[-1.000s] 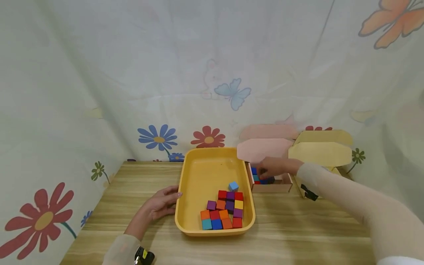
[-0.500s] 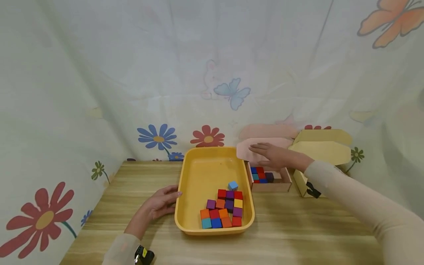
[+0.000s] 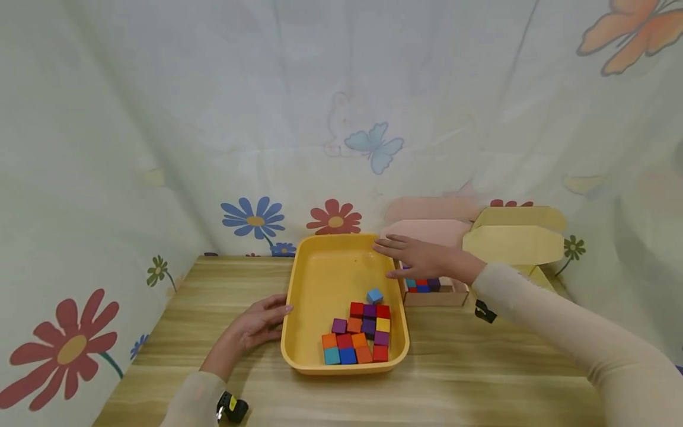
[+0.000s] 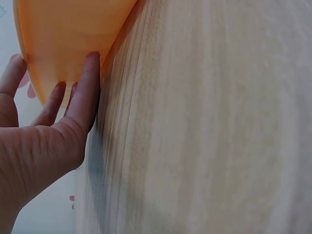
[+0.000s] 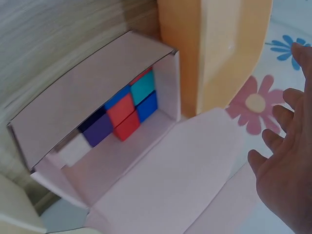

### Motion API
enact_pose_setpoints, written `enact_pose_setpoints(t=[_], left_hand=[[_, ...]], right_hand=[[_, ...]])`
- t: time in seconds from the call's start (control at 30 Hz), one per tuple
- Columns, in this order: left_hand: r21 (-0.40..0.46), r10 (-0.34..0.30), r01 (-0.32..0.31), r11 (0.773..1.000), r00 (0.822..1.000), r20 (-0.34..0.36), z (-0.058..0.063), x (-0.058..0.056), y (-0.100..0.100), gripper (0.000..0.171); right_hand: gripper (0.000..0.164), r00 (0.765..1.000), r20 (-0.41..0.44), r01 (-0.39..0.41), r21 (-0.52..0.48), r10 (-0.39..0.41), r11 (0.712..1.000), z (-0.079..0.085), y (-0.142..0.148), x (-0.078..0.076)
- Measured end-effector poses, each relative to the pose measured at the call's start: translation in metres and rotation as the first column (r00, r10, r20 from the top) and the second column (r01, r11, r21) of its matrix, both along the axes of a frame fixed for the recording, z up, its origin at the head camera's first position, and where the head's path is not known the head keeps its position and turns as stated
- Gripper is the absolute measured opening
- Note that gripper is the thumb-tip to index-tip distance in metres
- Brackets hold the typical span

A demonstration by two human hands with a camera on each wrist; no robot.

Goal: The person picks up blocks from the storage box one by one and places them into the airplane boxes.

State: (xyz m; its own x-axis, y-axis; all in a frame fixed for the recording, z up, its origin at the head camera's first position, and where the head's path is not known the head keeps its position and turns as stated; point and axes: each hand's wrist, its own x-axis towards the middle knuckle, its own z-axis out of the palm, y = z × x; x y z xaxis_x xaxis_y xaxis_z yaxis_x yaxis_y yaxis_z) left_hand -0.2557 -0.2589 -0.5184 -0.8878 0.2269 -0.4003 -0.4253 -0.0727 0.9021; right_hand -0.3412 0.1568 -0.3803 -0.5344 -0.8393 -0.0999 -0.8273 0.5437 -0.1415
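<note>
Nearest: cream sleeves (image 3: pixel 194 397) come in at both lower corners, a black device (image 3: pixel 233 407) strapped at the left wrist. Wood-grain tabletop (image 3: pixel 480 373) under everything.

Left hand (image 3: pixel 253 323): at the left wall of the yellow tray (image 3: pixel 345 370). One fingertip on the rim, others against the outside wall, fingers fairly straight. Contact only, not clenched round it; the left wrist view agrees.

Blocks in the tray, bunched in the near right part. Front row, left to right: teal block (image 3: pixel 331 356), blue block (image 3: pixel 348 356), then an orange and a red. Behind them more orange, red and purple ones, plus one yellow block (image 3: pixel 382 325) by the right wall. Light blue block (image 3: pixel 375 296) sits at the far end of the bunch, turned at an angle.

Right hand (image 3: pixel 421 258): raised, in the head view across the tray's right rim and part of the pink box (image 3: pixel 434 298). Fingers extended and spread, nothing in them.

Pink box stands just beside the tray, lid up at the back. Right wrist view shows teal, blue and red blocks inside, a dark purple block (image 5: pixel 96 129), and a pale block (image 5: pixel 75 147) beside it.

Right of that, yellow box (image 3: pixel 513 244), lid also up.

Farthest: pale curtain (image 3: pixel 240 118) printed with flowers and butterflies.
</note>
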Motion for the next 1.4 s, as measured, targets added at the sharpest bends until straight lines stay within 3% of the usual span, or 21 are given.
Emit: enact_pose_setpoints(t=[0.37,0.6,0.83,0.97,1.1,1.4], left_hand=[[0.003,-0.002,0.002,1.000,1.000,-0.001,-0.002,0.001,-0.001,0.067],[-0.003,-0.003,0.003,1.000,1.000,-0.006,-0.001,0.001,-0.002,0.066],[0.003,-0.012,0.012,1.000,1.000,-0.021,-0.001,0.001,-0.002,0.070],[0.000,-0.007,0.007,1.000,1.000,-0.015,-0.002,0.002,-0.001,0.071],[-0.011,-0.004,0.004,1.000,1.000,-0.013,-0.003,0.003,0.001,0.073],[-0.033,-0.025,0.024,0.999,0.999,-0.035,0.001,0.003,0.001,0.071]], right_hand=[[0.074,0.991,-0.002,-0.130,0.066,0.130,0.989,-0.003,-0.037,0.018],[0.072,0.986,0.033,-0.164,0.127,0.161,0.978,-0.005,-0.061,0.029],[0.073,0.968,-0.002,-0.247,0.168,0.251,0.954,-0.019,-0.084,0.040],[0.073,0.960,0.050,-0.279,0.192,0.274,0.941,-0.028,-0.093,0.048],[0.070,0.945,0.076,-0.326,0.239,0.317,0.915,-0.037,-0.101,0.054],[0.061,0.890,0.054,-0.440,0.361,0.453,0.822,-0.048,-0.131,0.067]])
